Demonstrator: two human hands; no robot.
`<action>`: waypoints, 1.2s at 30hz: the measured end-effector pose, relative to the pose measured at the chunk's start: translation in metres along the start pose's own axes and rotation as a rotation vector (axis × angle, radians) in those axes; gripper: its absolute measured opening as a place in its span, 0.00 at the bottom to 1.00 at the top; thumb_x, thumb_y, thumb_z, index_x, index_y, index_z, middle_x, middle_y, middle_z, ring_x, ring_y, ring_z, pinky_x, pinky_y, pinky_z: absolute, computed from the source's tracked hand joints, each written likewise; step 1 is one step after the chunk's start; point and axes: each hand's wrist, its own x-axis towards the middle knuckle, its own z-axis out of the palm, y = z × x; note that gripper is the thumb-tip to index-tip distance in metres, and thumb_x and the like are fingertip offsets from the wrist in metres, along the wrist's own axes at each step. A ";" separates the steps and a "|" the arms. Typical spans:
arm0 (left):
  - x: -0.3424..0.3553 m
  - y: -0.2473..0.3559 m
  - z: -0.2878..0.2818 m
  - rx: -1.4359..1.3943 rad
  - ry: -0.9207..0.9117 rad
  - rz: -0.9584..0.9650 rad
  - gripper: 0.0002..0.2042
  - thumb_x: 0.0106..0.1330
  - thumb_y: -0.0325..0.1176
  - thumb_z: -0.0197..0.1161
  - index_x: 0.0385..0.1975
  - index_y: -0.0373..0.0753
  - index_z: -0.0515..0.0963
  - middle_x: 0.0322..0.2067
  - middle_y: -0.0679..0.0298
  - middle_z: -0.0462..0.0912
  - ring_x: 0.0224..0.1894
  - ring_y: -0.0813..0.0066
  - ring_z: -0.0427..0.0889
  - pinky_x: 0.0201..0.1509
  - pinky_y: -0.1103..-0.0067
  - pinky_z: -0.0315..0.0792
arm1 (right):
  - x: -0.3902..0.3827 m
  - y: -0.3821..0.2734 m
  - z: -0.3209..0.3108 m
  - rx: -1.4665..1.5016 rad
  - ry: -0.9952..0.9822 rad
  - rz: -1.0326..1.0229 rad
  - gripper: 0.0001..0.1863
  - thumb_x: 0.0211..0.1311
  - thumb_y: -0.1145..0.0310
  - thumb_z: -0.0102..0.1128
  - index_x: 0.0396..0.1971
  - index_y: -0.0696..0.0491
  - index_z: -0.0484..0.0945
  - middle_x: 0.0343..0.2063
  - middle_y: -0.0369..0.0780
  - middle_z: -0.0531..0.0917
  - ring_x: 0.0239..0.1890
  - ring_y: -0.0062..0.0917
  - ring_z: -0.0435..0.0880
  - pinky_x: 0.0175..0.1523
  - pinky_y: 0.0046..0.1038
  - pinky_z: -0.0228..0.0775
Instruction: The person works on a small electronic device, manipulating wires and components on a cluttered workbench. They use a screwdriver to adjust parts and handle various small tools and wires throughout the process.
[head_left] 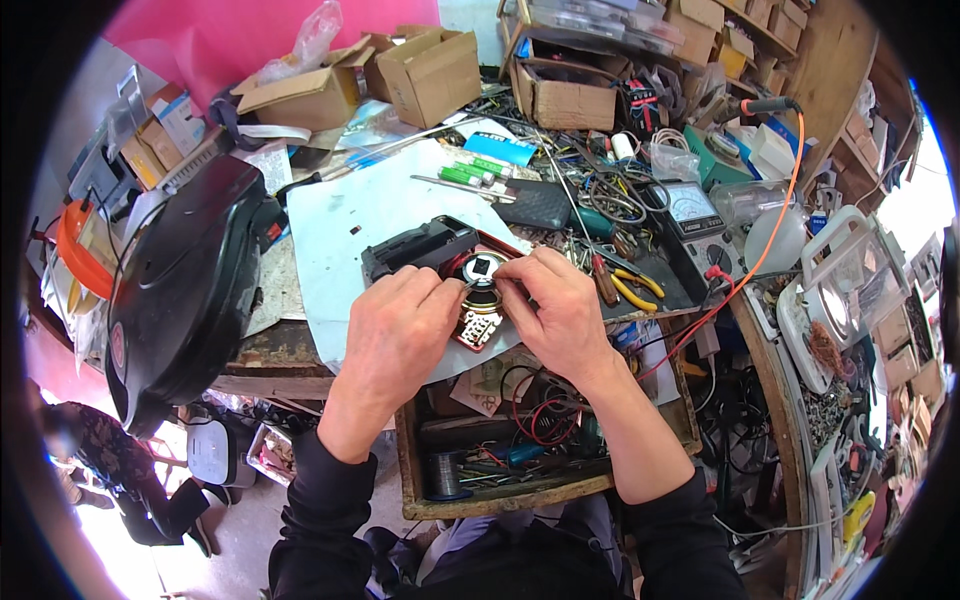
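An opened small electronic device (478, 325) with a round speaker, gold rim and keypad-like board lies at the middle of a white sheet (350, 220). My left hand (400, 330) has its fingertips pinched at the speaker's left side, on something small I cannot make out. My right hand (550, 320) has curled fingers at the speaker's right side, their grip partly hidden. A black plastic housing (415, 248) sits just behind my left hand. Screwdrivers (604, 280) and yellow-handled pliers (640, 295) lie right of my hands.
A large black machine (170, 300) stands left. An analogue meter (688, 215) and a soldering iron (760, 106) are right, among cables. Cardboard boxes (425, 80) line the back. An open drawer (480, 495) with tools is below my hands. Another person (120, 470) is at the lower left.
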 end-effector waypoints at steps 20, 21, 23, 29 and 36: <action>0.003 0.000 -0.003 -0.036 -0.005 0.001 0.08 0.63 0.24 0.73 0.40 0.35 0.85 0.30 0.61 0.79 0.33 0.60 0.82 0.35 0.67 0.75 | 0.004 -0.003 0.002 -0.161 0.014 -0.111 0.06 0.62 0.77 0.68 0.37 0.57 0.81 0.30 0.44 0.81 0.34 0.43 0.81 0.41 0.42 0.72; 0.003 0.000 -0.002 -0.040 -0.001 0.006 0.07 0.63 0.24 0.73 0.40 0.35 0.85 0.30 0.61 0.79 0.33 0.60 0.82 0.35 0.67 0.75 | 0.004 -0.003 0.002 -0.166 0.011 -0.113 0.06 0.61 0.77 0.68 0.37 0.57 0.81 0.30 0.44 0.81 0.34 0.43 0.81 0.41 0.42 0.72; 0.004 -0.001 -0.002 -0.047 0.005 0.014 0.07 0.63 0.24 0.73 0.40 0.35 0.85 0.30 0.61 0.79 0.32 0.60 0.82 0.35 0.67 0.75 | 0.005 -0.004 0.002 -0.172 0.008 -0.116 0.06 0.61 0.77 0.69 0.36 0.57 0.81 0.30 0.44 0.80 0.33 0.43 0.81 0.41 0.42 0.72; 0.003 -0.002 -0.002 -0.034 -0.012 0.015 0.07 0.63 0.24 0.73 0.39 0.35 0.85 0.30 0.61 0.78 0.32 0.60 0.82 0.34 0.66 0.75 | 0.005 -0.005 0.004 -0.161 0.020 -0.118 0.07 0.60 0.77 0.69 0.36 0.57 0.80 0.30 0.45 0.80 0.33 0.43 0.80 0.40 0.42 0.72; 0.004 -0.003 -0.002 -0.045 -0.021 0.010 0.07 0.63 0.24 0.72 0.39 0.35 0.84 0.30 0.61 0.79 0.32 0.59 0.82 0.35 0.66 0.75 | 0.005 -0.004 0.005 -0.159 0.024 -0.123 0.07 0.61 0.78 0.69 0.36 0.58 0.80 0.30 0.45 0.79 0.33 0.43 0.80 0.40 0.42 0.72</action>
